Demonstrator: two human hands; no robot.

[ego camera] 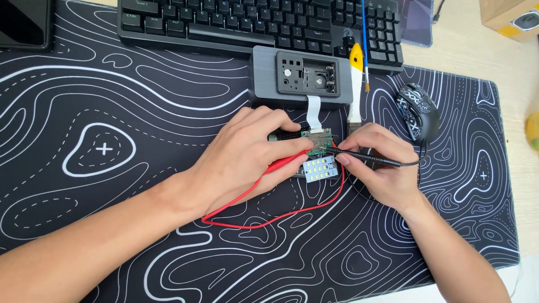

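Observation:
A small green circuit board (pixel 318 139) lies on the black desk mat, joined by a white flat ribbon cable (pixel 314 111) to a grey box (pixel 303 77) with an open black panel. My left hand (pixel 247 154) grips a red probe (pixel 285 163) whose tip touches the board. Its red lead (pixel 269 220) loops across the mat. My right hand (pixel 379 163) holds a black probe (pixel 365 157) like a pen, tip on the board's right edge. A small white LED panel (pixel 320 168) sits just below the board, between both hands.
A black keyboard (pixel 258 22) runs along the back. A black patterned mouse (pixel 416 109) lies at the right. A yellow-handled tool (pixel 355 84) and a thin blue brush (pixel 365 39) rest beside the grey box. A cardboard box (pixel 511 17) stands at the far right corner.

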